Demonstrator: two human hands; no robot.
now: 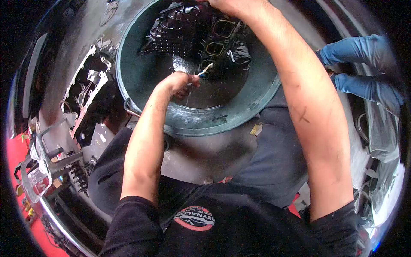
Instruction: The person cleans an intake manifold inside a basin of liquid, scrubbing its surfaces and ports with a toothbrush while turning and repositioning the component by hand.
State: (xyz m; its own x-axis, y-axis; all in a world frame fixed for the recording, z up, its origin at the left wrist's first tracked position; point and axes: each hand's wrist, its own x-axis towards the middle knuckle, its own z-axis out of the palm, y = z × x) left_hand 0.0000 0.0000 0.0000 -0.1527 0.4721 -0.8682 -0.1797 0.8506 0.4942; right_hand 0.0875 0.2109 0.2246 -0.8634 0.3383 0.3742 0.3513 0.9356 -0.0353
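A thin, pale-tipped brush (205, 70), looking like a toothbrush, is pinched in my left hand (182, 85). Its tip is at the lowest oval port of a black intake manifold (182, 36), which sits wet inside a large green tub (188, 122). Yellowish seals outline the manifold's ports. At the upper edge of the view, my right hand (224, 5) grips the manifold's far end; its fingertips are partly cut off. Dark liquid covers the tub's bottom, and a crumpled black piece (240, 55) lies beside the ports.
Left of the tub lies an engine block part (87, 83) with a piston (93, 76) on it. Nearer stand a metal frame (43, 158) and a red surface (17, 158). Another person's jeans-clad legs (359, 55) are at the right, beside clear plastic sheeting (383, 128).
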